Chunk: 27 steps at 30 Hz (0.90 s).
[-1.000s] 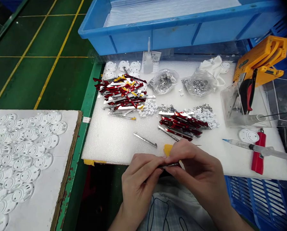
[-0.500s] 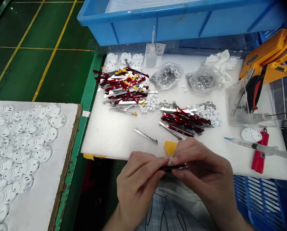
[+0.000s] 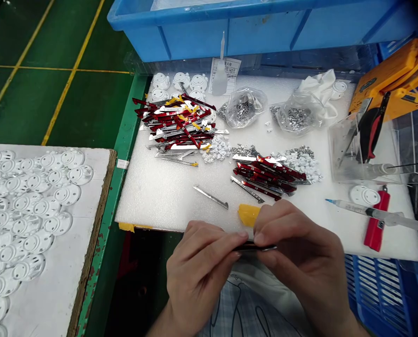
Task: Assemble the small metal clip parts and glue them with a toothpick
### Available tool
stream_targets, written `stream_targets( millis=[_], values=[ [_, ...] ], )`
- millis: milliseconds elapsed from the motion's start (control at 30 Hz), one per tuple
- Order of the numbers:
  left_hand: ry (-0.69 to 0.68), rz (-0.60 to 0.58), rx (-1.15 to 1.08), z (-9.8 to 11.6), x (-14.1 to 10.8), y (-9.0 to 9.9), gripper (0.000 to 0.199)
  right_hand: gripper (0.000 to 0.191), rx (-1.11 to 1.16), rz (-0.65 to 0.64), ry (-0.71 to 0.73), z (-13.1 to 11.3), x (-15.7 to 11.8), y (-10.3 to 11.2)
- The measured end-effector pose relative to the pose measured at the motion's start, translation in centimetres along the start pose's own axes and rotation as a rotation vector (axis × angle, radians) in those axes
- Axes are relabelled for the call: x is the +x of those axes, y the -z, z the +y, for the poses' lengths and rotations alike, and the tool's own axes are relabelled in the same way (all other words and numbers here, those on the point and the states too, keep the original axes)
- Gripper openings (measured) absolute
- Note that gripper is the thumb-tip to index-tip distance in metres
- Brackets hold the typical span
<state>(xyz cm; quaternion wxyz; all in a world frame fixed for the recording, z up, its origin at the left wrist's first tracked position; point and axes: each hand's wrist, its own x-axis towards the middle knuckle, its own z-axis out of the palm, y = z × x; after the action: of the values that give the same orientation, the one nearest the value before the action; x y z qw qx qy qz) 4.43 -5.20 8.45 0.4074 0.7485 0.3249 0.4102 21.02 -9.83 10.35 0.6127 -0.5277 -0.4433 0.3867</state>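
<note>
Between my two hands is a thin dark strip (image 3: pixel 253 246), held level just off the front edge of the white foam board (image 3: pixel 159 196). The fingers and thumb of my left hand (image 3: pixel 201 271) pinch its left end. My right hand (image 3: pixel 300 257) pinches it near the right end, whose tip sticks out. Yellow tape (image 3: pixel 248 215) lies just beyond my right fingertips. Past it are a pile of red and silver strips (image 3: pixel 268 175) and a lone silver strip (image 3: pixel 210 197). A larger strip pile (image 3: pixel 180 122) lies at the back left.
Bags of small metal parts (image 3: pixel 245 108), a bottle (image 3: pixel 220 79) and a blue bin (image 3: pixel 201 37) stand at the back. At right are a clear box (image 3: pixel 349 159) with pliers, a syringe (image 3: pixel 380 214) and a red tool (image 3: pixel 376 229). White round parts (image 3: pixel 68 194) cover the left board.
The view has shifted slightly. The strip's right end shows a little more beyond my right fingertips; both hands still pinch it.
</note>
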Motion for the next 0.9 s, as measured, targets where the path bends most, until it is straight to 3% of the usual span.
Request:
stream_targets(
  millis=[533,667,800,900],
  values=[
    [0.022,0.005,-0.037,-0.1,0.2,-0.3,0.022,0.014,-0.009,-0.004,0.026,0.2,-0.1,-0.1],
    [0.154,0.048,-0.161,-0.2,0.2,-0.6,0.015,0.015,-0.05,0.08,0.016,0.3,-0.5,0.2],
    [0.345,0.169,-0.404,0.0,0.4,-1.0,0.015,0.014,-0.095,0.111,-0.068,1.1,-1.5,0.8],
    [0.321,0.18,-0.434,0.3,0.9,-1.3,0.012,0.009,-0.114,0.087,-0.147,1.7,-2.3,0.7]
  ],
)
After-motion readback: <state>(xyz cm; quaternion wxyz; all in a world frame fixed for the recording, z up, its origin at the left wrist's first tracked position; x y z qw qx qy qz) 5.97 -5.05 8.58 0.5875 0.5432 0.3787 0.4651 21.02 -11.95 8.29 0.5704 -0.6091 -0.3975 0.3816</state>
